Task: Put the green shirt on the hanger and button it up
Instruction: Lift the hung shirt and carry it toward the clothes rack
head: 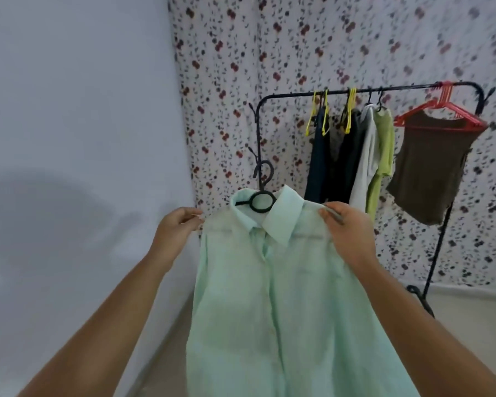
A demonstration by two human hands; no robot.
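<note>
Pale green, thin and slightly sheer shirt point(269, 296), draped over a black ring-necked hanger point(262, 210), pinched at each shoulder by left hand point(175, 233) and right hand point(347, 233), fingers curled into cloth. Beyond, slim black metal rack point(257, 133) of hanging clothes, against floral curtain point(269, 38).

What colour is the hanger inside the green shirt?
Black hanger, clearest in the head view.
</note>
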